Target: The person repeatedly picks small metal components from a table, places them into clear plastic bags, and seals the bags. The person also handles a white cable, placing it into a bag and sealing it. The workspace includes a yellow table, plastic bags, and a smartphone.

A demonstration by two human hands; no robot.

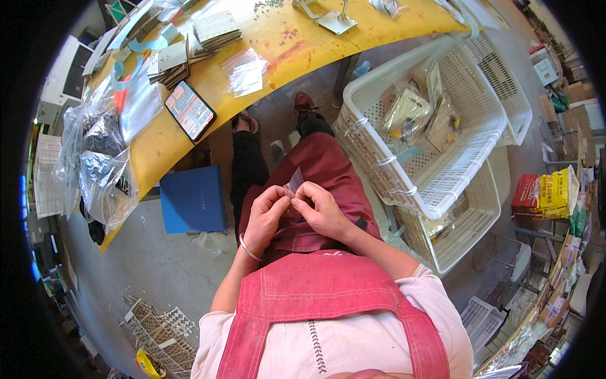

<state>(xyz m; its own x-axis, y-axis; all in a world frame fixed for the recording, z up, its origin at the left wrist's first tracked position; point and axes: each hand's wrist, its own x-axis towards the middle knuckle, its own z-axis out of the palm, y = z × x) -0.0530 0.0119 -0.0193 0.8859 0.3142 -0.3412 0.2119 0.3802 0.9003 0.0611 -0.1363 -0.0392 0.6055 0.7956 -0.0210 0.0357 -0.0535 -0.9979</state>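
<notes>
Fingers of the left hand (265, 211) and right hand (323, 210) pinch one small clear bag (294, 184) over the lap.

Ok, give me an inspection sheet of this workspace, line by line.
Surface: yellow table, curved by the lens.
Job's things: small clear bag pinched over the lap by both hands.
Clutter: phone, card stacks, clear bags, blue folder on the floor.
Grippers: left hand and right hand, fingertips together on the bag.
Cables: nothing seen.
Surroundings: white baskets holding packets, at the right; concrete floor.
</notes>
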